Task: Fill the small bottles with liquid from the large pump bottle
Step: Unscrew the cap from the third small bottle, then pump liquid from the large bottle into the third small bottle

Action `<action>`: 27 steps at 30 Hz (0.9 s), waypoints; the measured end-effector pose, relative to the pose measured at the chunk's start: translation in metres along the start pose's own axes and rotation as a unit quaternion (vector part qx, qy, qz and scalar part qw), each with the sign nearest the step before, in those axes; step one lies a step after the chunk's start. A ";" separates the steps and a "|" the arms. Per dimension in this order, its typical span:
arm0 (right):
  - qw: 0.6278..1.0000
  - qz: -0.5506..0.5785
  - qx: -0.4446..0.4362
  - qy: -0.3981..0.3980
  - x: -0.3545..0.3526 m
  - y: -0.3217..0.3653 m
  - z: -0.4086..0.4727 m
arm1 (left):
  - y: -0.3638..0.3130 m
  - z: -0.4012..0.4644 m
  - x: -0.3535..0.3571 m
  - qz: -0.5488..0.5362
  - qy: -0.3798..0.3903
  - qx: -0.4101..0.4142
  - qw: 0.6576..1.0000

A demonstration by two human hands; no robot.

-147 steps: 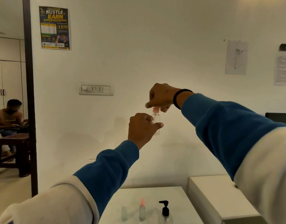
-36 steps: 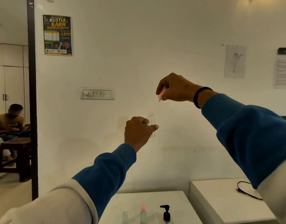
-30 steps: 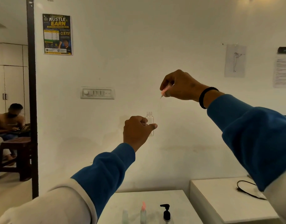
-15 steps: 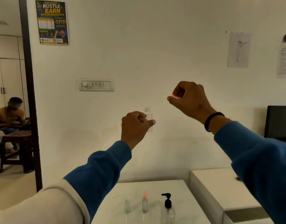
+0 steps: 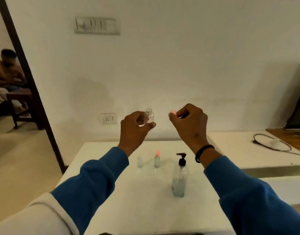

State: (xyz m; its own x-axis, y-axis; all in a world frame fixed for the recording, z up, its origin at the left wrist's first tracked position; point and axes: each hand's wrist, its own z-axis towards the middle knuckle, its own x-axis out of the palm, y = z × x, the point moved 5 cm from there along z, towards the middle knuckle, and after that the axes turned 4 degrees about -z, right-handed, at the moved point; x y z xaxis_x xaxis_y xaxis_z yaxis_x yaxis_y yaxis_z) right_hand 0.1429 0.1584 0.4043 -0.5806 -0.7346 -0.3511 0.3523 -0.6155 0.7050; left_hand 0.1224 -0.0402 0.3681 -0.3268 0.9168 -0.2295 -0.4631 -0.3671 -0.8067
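Note:
My left hand [image 5: 134, 128] holds a small clear bottle [image 5: 149, 116] upright in the air, its threaded neck uncovered. My right hand [image 5: 190, 123] pinches the pink cap [image 5: 172, 113] a short way to the right of that bottle. Below them on the white table [image 5: 111, 192] stand two more small bottles, one without a cap [image 5: 139, 161] and one with a pink cap [image 5: 157, 159]. The large clear pump bottle [image 5: 179, 178] with a black pump stands to their right, nearer to me.
A second white table [image 5: 247, 155] stands to the right with a black cable [image 5: 271, 143] and a dark screen [image 5: 298, 112]. A doorway at the left shows a seated person [image 5: 8, 72] and a wooden stool. The wall carries a switch panel and a socket.
The cap came off the small bottle and my right hand carried it away to the right. Both hands have lowered, and the view has tilted down onto the table.

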 end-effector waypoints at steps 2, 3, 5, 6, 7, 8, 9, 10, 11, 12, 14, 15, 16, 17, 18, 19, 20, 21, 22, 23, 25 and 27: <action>0.999 0.007 0.033 0.028 0.027 -0.026 -0.023 | 0.038 -0.017 0.002 0.003 0.011 -0.037 0.999; 0.998 0.011 0.048 0.046 0.041 -0.039 -0.035 | 0.058 -0.026 0.002 0.007 0.017 -0.054 0.998; 0.994 0.017 0.074 0.078 0.065 -0.065 -0.061 | 0.098 -0.047 0.004 0.011 0.027 -0.090 0.995; 0.991 0.017 0.091 0.095 0.080 -0.080 -0.076 | 0.122 -0.059 0.006 0.013 0.031 -0.113 0.993; 0.988 0.017 0.107 0.109 0.093 -0.095 -0.090 | 0.144 -0.069 0.009 0.016 0.034 -0.136 0.990; 0.984 0.014 0.125 0.126 0.108 -0.111 -0.106 | 0.166 -0.080 0.011 0.019 0.037 -0.161 0.986; 0.979 0.006 0.145 0.143 0.121 -0.127 -0.123 | 0.187 -0.090 0.013 0.025 0.039 -0.185 0.982; 0.973 -0.002 0.165 0.160 0.133 -0.141 -0.138 | 0.204 -0.099 0.015 0.031 0.043 -0.205 0.977; 0.966 -0.011 0.187 0.179 0.146 -0.157 -0.156 | 0.224 -0.108 0.017 0.039 0.047 -0.226 0.972; 0.959 -0.014 0.208 0.192 0.159 -0.171 -0.171 | 0.242 -0.116 0.020 0.046 0.050 -0.245 0.967; 0.946 -0.014 0.248 0.210 0.182 -0.198 -0.197 | 0.275 -0.130 0.025 0.053 0.056 -0.278 0.957; 0.941 -0.018 0.261 0.214 0.189 -0.208 -0.205 | 0.286 -0.135 0.028 0.057 0.062 -0.290 0.953; 0.937 -0.030 0.267 0.224 0.200 -0.219 -0.215 | 0.299 -0.141 0.030 0.064 0.065 -0.301 0.949; 0.933 -0.042 0.269 0.236 0.209 -0.227 -0.222 | 0.309 -0.144 0.032 0.069 0.066 -0.310 0.946; 0.929 -0.051 0.270 0.249 0.219 -0.236 -0.229 | 0.319 -0.148 0.034 0.075 0.067 -0.317 0.943; 0.926 -0.058 0.270 0.258 0.228 -0.242 -0.234 | 0.327 -0.151 0.035 0.082 0.067 -0.321 0.941; 0.926 -0.064 0.264 0.264 0.234 -0.246 -0.236 | 0.332 -0.152 0.037 0.086 0.066 -0.322 0.941; 0.926 -0.072 0.256 0.268 0.242 -0.252 -0.238 | 0.339 -0.153 0.039 0.091 0.064 -0.322 0.940; 0.928 -0.081 0.244 0.271 0.249 -0.255 -0.236 | 0.342 -0.151 0.040 0.092 0.059 -0.321 0.941; 0.927 -0.092 0.234 0.278 0.254 -0.258 -0.236 | 0.345 -0.152 0.042 0.092 0.054 -0.318 0.942; 0.923 -0.115 0.228 0.288 0.262 -0.264 -0.232 | 0.348 -0.149 0.046 0.088 0.047 -0.312 0.945; 0.920 -0.128 0.233 0.288 0.264 -0.268 -0.227 | 0.348 -0.148 0.047 0.083 0.043 -0.310 0.946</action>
State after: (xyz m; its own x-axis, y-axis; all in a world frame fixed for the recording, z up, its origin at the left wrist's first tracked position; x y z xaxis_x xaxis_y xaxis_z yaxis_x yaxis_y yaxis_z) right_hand 0.0618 0.0640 -0.0173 -0.0684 -0.6952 -0.7155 -0.1721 -0.6983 0.6949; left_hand 0.0683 -0.1017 -0.0039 -0.2729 0.8740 -0.4020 0.1684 -0.3680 -0.9144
